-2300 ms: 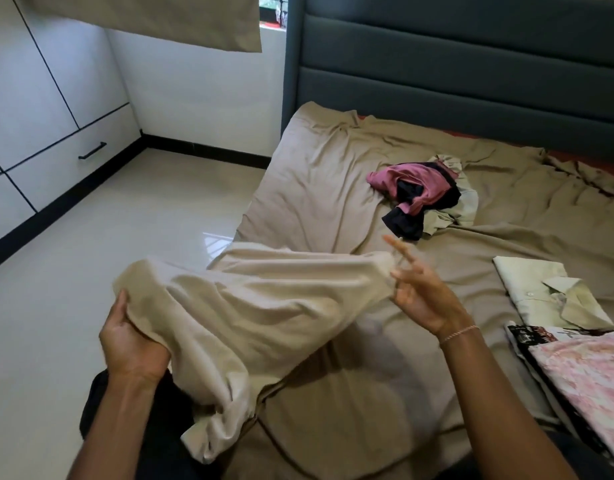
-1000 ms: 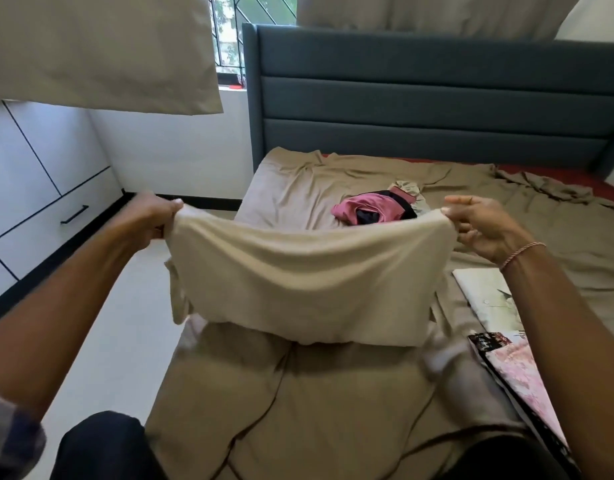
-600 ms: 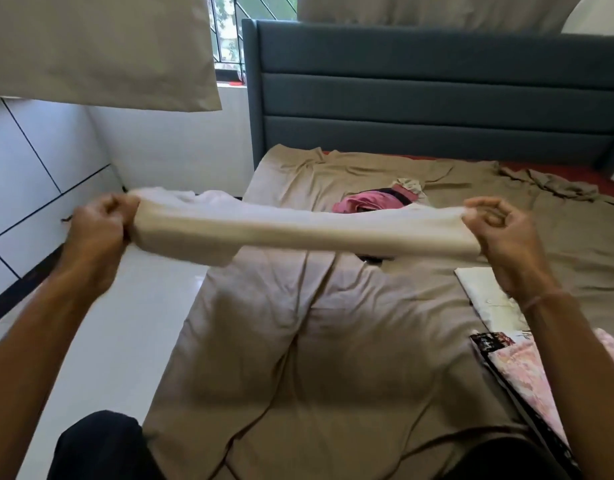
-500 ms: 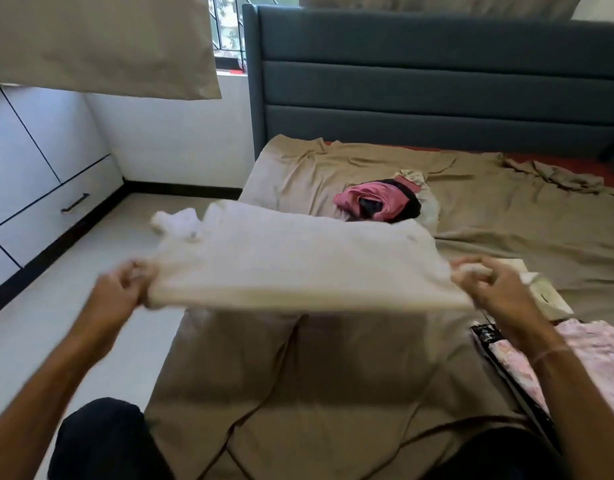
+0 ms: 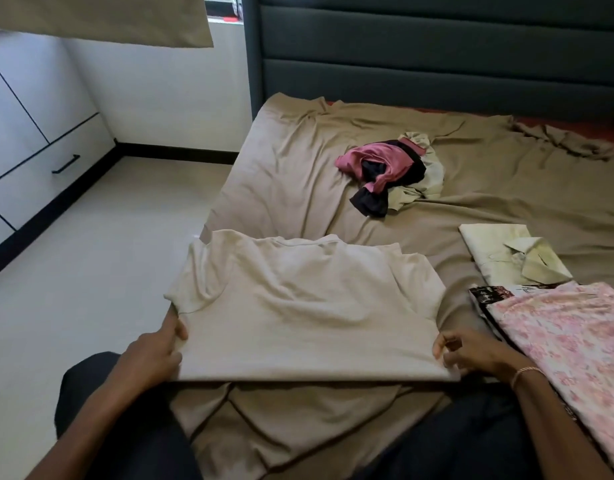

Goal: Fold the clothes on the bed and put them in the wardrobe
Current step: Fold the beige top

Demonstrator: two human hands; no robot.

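One wide bed (image 5: pixel 291 174) with a tan sheet carries the clothes. A cream T-shirt (image 5: pixel 309 306) lies spread near its front edge. At the right lie a folded pink floral garment (image 5: pixel 568 344) and a folded pale green shirt (image 5: pixel 499 251); farther back is an unfolded pink-black pile (image 5: pixel 385 168). The left hand (image 5: pixel 153 355) and right hand (image 5: pixel 471 351) pinch the T-shirt's near corners with curled fingers (image 5: pixel 176 328). The black cloth (image 5: pixel 482 296) under the floral garment has white marks, too small to read.

Pinching the T-shirt's (image 5: pixel 309 306) near corners with left hand (image 5: pixel 153 355) and right hand (image 5: pixel 471 351), folded clothes (image 5: pixel 568 334) just right of it, crumpled pile (image 5: pixel 388 168) beyond.
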